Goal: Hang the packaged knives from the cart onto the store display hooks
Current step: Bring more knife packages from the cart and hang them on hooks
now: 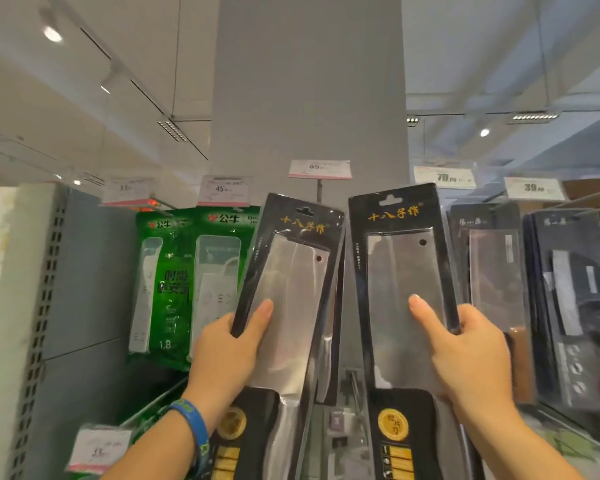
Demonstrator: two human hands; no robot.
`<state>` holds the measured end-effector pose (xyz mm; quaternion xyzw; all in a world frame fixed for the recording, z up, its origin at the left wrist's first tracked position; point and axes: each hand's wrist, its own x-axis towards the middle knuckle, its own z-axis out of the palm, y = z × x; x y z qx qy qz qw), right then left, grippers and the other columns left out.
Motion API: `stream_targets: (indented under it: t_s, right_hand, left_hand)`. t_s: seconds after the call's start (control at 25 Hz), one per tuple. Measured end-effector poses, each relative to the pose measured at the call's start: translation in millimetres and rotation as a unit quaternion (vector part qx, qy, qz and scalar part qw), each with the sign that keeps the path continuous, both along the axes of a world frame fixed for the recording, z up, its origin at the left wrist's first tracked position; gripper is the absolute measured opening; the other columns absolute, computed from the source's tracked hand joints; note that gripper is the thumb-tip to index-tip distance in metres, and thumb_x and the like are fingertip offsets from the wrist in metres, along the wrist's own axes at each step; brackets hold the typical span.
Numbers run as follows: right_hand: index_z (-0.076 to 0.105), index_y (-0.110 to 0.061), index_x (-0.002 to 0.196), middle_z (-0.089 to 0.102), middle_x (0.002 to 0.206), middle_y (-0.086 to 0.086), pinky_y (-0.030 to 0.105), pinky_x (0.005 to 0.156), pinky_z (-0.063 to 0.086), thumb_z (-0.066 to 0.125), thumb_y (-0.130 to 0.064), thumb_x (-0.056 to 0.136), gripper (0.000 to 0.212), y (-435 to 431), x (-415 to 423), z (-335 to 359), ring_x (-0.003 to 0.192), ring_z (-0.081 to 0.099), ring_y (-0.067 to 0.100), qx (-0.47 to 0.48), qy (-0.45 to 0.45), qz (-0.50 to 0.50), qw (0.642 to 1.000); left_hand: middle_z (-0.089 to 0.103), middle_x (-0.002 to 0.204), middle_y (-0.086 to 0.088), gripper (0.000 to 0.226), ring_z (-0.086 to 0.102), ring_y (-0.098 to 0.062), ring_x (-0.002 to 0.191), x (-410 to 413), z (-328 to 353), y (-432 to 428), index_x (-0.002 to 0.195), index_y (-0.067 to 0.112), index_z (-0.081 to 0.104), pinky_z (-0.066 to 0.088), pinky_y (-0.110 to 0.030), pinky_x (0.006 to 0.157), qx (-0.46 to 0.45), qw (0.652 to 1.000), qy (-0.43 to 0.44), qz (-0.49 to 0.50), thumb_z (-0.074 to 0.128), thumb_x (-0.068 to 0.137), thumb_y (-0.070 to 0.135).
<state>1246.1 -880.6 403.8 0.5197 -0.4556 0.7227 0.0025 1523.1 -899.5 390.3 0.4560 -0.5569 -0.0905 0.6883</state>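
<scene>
Cleavers, two of them, each in a black blister card, held up side by side in front of the display wall. Head view only.

Left hand (pixel 227 344) is closed on the left pack (pixel 284 306): thumb across the clear front, fingers behind the left edge, gripping mid-blade. That pack tilts to the right at the top. Right hand (pixel 471 351) is closed on the right pack (pixel 406 292) the same way, thumb on the front, fingers wrapped round the right edge. This one sits closer to upright.

Handling, my read: steel blades, so heavy for their size and weighted low toward the handle. Card is stiff; the clear blister is glossy and likely slick under the thumb. Mid-body grip looks right, since it keeps the hang slot (pixel 390 201) free at the top.

Looks: black card, gold lettering near the top, wide bare blade with a small hole at the upper corner, black handle zone with a round gold seal (pixel 392 422) lower down.

Target hook probably sits under the price tag (pixel 319 169) between the packs; I can't make out the hook itself. Dark knife packs (pixel 492 271) already hang to the right, green power-strip packs (pixel 187 271) to the left.
</scene>
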Motion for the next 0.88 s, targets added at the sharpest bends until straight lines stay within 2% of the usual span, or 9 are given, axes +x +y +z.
stream_targets:
  t_s: [0.12, 0.24, 0.36, 0.4, 0.44, 0.52, 0.64, 0.76, 0.88]
  right_hand:
    - [0.028, -0.017, 0.060, 0.029, 0.052, -0.002, 0.038, 0.049, 0.029, 0.069, -0.062, 0.080, 0.064, 7, 5, 12, 0.048, 0.027, 0.019, -0.031, 0.035, -0.016, 0.999]
    - [0.036, -0.011, 0.061, 0.038, 0.052, 0.003, 0.037, 0.049, 0.033, 0.066, -0.065, 0.081, 0.065, 6, 7, 23, 0.048, 0.036, 0.022, -0.042, 0.063, -0.033, 0.997]
    - [0.043, -0.004, 0.065, 0.049, 0.055, 0.012, 0.041, 0.052, 0.039, 0.064, -0.069, 0.081, 0.070, 6, 4, 33, 0.052, 0.046, 0.030, -0.041, 0.065, -0.061, 0.995]
    - [0.042, -0.006, 0.063, 0.047, 0.054, 0.011, 0.040, 0.051, 0.038, 0.065, -0.068, 0.081, 0.068, 7, 4, 35, 0.051, 0.044, 0.029, -0.048, 0.061, -0.066, 0.995]
    - [0.039, -0.010, 0.061, 0.042, 0.052, 0.007, 0.038, 0.049, 0.034, 0.065, -0.067, 0.081, 0.066, 7, 4, 37, 0.049, 0.040, 0.025, -0.057, 0.057, -0.069, 0.994]
    - [0.034, -0.015, 0.059, 0.035, 0.050, 0.000, 0.035, 0.047, 0.030, 0.066, -0.065, 0.081, 0.063, 7, 6, 39, 0.046, 0.034, 0.020, -0.064, 0.055, -0.073, 0.994]
    - [0.038, -0.013, 0.061, 0.036, 0.052, 0.001, 0.036, 0.048, 0.031, 0.065, -0.067, 0.079, 0.064, 2, 7, 39, 0.048, 0.035, 0.019, -0.048, 0.058, -0.062, 0.995]
    - [0.039, -0.011, 0.062, 0.035, 0.053, 0.002, 0.035, 0.050, 0.030, 0.065, -0.068, 0.079, 0.064, 1, 6, 39, 0.049, 0.034, 0.019, -0.044, 0.051, -0.048, 0.997]
    - [0.039, -0.013, 0.061, 0.035, 0.053, 0.001, 0.034, 0.049, 0.030, 0.066, -0.064, 0.080, 0.061, 0, 9, 38, 0.049, 0.034, 0.017, -0.054, 0.053, -0.029, 0.997]
  left_hand:
    - [0.072, 0.067, -0.001, 0.081, 0.069, -0.019, 0.063, -2, 19, -10, 0.070, 0.008, 0.069, 0.058, -0.046, 0.065, -0.014, 1.000, -0.012, 0.008, 0.052, 0.066, 0.088]
    - [0.068, 0.060, -0.002, 0.082, 0.064, -0.016, 0.055, 3, 28, -21, 0.065, 0.009, 0.064, 0.053, -0.042, 0.057, -0.026, 0.999, -0.036, 0.014, 0.051, 0.067, 0.090]
    - [0.061, 0.052, -0.001, 0.075, 0.056, -0.013, 0.046, 3, 30, -29, 0.057, 0.011, 0.057, 0.043, -0.025, 0.048, -0.043, 0.999, -0.032, 0.003, 0.054, 0.068, 0.085]
    - [0.058, 0.048, 0.003, 0.070, 0.053, -0.008, 0.043, 2, 30, -31, 0.053, 0.014, 0.055, 0.037, -0.016, 0.043, -0.053, 0.998, -0.034, 0.003, 0.054, 0.069, 0.082]
    - [0.056, 0.046, 0.008, 0.066, 0.051, -0.004, 0.041, 2, 31, -32, 0.050, 0.019, 0.054, 0.035, -0.014, 0.041, -0.060, 0.998, -0.037, 0.000, 0.054, 0.069, 0.081]
    - [0.061, 0.051, 0.008, 0.063, 0.055, -0.003, 0.044, 1, 35, -36, 0.053, 0.023, 0.059, 0.037, -0.015, 0.040, -0.061, 0.998, -0.032, -0.012, 0.055, 0.068, 0.084]
    - [0.065, 0.057, 0.000, 0.074, 0.061, -0.015, 0.052, 0, 37, -46, 0.062, 0.013, 0.062, 0.048, -0.037, 0.051, -0.047, 0.998, -0.038, -0.007, 0.054, 0.068, 0.086]
    - [0.064, 0.058, -0.003, 0.074, 0.061, -0.021, 0.055, -6, 35, -47, 0.064, 0.011, 0.061, 0.050, -0.043, 0.055, -0.035, 0.998, -0.044, -0.006, 0.054, 0.072, 0.084]
    - [0.054, 0.049, 0.004, 0.070, 0.052, -0.011, 0.047, -8, 30, -44, 0.055, 0.016, 0.049, 0.041, -0.032, 0.049, -0.034, 0.999, -0.026, -0.001, 0.051, 0.070, 0.084]
